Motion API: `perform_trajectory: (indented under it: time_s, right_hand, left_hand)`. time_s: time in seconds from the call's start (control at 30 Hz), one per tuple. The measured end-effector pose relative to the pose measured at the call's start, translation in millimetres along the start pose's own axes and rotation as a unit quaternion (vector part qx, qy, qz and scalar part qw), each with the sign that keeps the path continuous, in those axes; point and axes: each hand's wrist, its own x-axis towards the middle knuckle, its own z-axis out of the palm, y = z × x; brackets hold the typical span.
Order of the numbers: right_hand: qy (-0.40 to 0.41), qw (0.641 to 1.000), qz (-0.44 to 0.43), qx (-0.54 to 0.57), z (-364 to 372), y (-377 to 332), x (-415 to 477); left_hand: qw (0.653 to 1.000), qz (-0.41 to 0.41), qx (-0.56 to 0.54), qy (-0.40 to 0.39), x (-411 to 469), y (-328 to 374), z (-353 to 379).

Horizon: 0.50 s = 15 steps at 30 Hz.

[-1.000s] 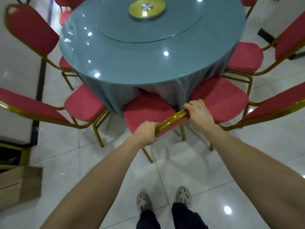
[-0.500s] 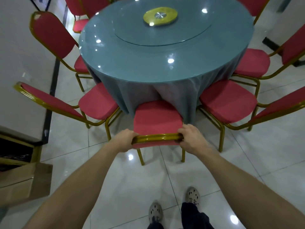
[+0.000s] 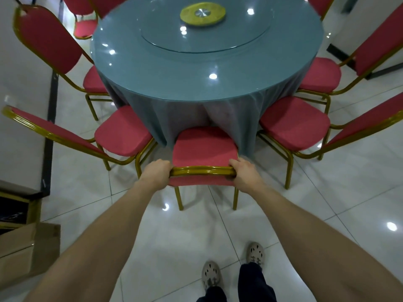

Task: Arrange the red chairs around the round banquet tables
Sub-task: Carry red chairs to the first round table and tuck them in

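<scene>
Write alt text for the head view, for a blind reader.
A person's left hand and right hand grip the gold top rail of a red chair, its seat tucked against a round table draped in blue-grey cloth. More red chairs flank it on a glossy tiled floor.

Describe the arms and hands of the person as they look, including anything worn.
The left hand and right hand are bare: no gloves, and no rings, watch or bands show. The left forearm and right forearm are bare too, with no sleeve in view up to the frame's edge.
</scene>
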Motion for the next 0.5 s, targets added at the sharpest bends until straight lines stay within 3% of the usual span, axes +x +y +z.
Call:
perform_trajectory:
  time_s: [0.17, 0.27, 0.5]
  right_hand:
    - [0.014, 1.0, -0.002, 0.001, 1, -9, 7]
    - [0.003, 1.0, 0.026, 0.0, -2, -2, 0]
    - [-0.045, 0.989, 0.142, -0.008, -35, 77, -39]
  left_hand:
    - [1.0, -0.018, 0.006, 0.024, 7, -7, 2]
    - [0.998, -0.004, -0.058, -0.004, 2, 0, -3]
    - [0.965, 0.131, -0.219, -0.061, 10, 86, -57]
